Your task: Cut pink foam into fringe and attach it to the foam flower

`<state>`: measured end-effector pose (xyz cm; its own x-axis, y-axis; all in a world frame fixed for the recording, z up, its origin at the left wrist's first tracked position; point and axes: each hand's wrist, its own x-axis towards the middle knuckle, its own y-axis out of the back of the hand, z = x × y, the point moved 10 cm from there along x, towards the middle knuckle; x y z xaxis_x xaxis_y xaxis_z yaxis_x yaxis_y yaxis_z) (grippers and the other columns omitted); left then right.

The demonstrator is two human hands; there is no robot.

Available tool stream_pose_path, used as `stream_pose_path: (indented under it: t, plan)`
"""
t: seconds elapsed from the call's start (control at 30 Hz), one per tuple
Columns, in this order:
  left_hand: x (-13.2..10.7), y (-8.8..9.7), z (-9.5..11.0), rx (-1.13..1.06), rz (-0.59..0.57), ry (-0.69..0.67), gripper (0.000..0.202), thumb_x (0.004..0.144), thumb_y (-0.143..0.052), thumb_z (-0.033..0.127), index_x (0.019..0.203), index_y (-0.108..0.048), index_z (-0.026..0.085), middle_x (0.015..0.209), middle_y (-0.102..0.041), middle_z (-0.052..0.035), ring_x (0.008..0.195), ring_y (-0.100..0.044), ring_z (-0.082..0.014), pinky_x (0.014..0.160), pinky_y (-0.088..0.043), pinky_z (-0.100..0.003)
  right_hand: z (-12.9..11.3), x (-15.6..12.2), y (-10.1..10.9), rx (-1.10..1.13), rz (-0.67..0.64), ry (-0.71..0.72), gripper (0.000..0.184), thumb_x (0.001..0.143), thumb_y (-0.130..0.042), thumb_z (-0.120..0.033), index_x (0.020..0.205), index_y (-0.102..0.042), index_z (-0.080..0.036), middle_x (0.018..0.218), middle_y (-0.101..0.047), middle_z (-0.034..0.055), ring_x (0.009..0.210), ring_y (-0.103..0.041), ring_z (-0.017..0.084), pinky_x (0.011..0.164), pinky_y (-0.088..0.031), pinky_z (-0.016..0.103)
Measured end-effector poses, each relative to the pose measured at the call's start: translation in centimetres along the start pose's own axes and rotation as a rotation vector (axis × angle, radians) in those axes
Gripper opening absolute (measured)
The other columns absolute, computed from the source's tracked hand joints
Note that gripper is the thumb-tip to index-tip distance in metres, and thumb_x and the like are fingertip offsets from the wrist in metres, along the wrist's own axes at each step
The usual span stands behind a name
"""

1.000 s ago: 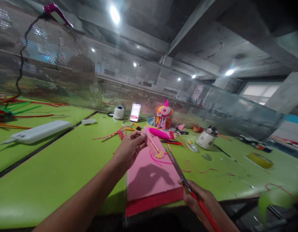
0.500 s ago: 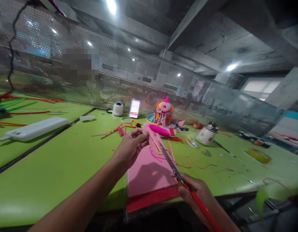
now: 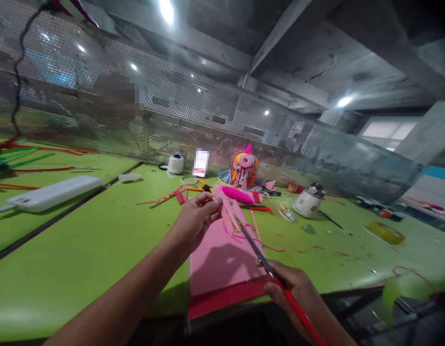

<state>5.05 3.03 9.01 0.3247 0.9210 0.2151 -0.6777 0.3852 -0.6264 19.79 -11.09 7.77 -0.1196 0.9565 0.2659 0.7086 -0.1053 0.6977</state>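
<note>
Scissors (image 3: 256, 247) are held at the pink strips (image 3: 229, 215).
The strips are pinched in the left hand (image 3: 193, 218) and the scissors gripped in the right hand (image 3: 294, 288); the strips are best kept tight.

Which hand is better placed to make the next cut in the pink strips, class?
Right, probably. The right hand grips the red-handled scissors, whose blade tips point at the pink strips. The left hand pinches those strips above the pink sheet, so it can only steady them.

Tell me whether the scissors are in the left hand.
No, the scissors sit in the right hand, while the left hand pinches thin pink strips above the pink sheet.
</note>
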Motion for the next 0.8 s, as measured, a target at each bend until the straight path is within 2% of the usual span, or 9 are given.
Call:
stream_pose_path:
  t: [0.17,0.27,0.4,0.57,0.8]
  plan:
    - [-0.2,0.3,-0.1,0.004,0.014,0.005,0.011,0.068,-0.069,0.014,0.072,-0.059,0.013,0.069,-0.061,-0.0014,0.065,-0.057,-0.0092,0.068,-0.048,-0.024,-0.7,0.0,-0.1,-0.001,-0.024,0.026,0.037,0.082,-0.051,-0.042,0.103,-0.065,-0.015,0.085,-0.067,0.0062,0.074,-0.062,0.018,0.071,-0.049,0.022]
    - [-0.3,0.3,-0.1,-0.003,0.026,0.019,0.012,0.068,-0.069,0.018,0.075,-0.060,0.013,0.068,-0.059,0.0000,0.062,-0.056,-0.0077,0.064,-0.047,-0.022,-1.0,0.0,0.1,0.016,0.021,0.058,0.038,0.081,-0.053,-0.041,0.106,-0.065,-0.015,0.094,-0.069,0.0085,0.084,-0.064,0.020,0.077,-0.049,0.023]
    - [-0.3,0.4,-0.4,0.058,0.036,0.035,0.018,0.068,-0.070,0.025,0.078,-0.062,0.013,0.073,-0.061,-0.0021,0.064,-0.056,-0.0079,0.061,-0.046,-0.020,-1.5,0.0,0.2,-0.040,0.043,0.084,0.037,0.081,-0.055,-0.040,0.108,-0.065,-0.016,0.098,-0.069,0.0097,0.093,-0.064,0.022,0.079,-0.050,0.023]
    - [-0.2,0.5,-1.3,0.117,0.021,0.094,0.017,0.064,-0.074,0.022,0.068,-0.061,0.012,0.069,-0.059,-0.0016,0.064,-0.055,-0.0088,0.065,-0.046,-0.023,-2.2,0.0,0.5,-0.133,0.032,0.096,0.034,0.082,-0.055,-0.034,0.109,-0.063,-0.015,0.101,-0.068,0.0109,0.094,-0.064,0.021,0.081,-0.050,0.023]
    - [-0.4,0.7,-1.3,0.150,0.042,0.107,0.016,0.064,-0.073,0.022,0.067,-0.061,0.012,0.067,-0.057,0.0000,0.062,-0.053,-0.0067,0.063,-0.044,-0.021,-1.3,-0.2,0.2,-0.103,0.091,0.111,0.034,0.082,-0.056,-0.034,0.109,-0.064,-0.016,0.099,-0.069,0.0098,0.093,-0.064,0.021,0.077,-0.051,0.022]
